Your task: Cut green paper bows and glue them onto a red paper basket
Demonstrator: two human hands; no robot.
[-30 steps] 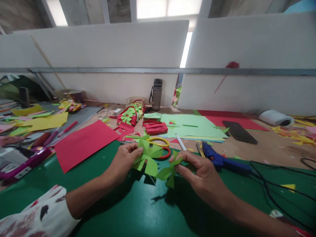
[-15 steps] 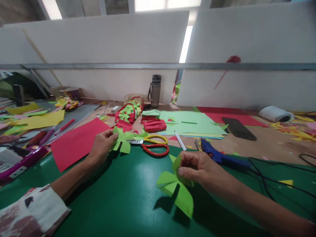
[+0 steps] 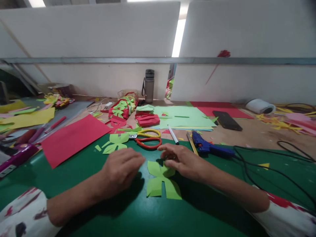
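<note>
A light green paper flower cutout with broad petals lies flat on the green mat in front of me. My right hand is over its upper right petal, fingers bent and spread apart, gripping nothing I can see. To the left of the cutout, my left hand hovers above the mat, its fingers curled together and partly hidden from view; no object sticks out of it. Beyond my left hand lies a second green paper cutout, near scissors with one yellow and one red handle.
Red paper lies at left. A blue glue gun with a black cord, a utility knife and a white marker are on the right. Behind are pale green sheets, a phone and a bottle.
Both green cutouts have been let go and now lie on the mat. My left hand has come back toward the right and nearer to me; my right hand's fingers have spread. The view shifted slightly.
</note>
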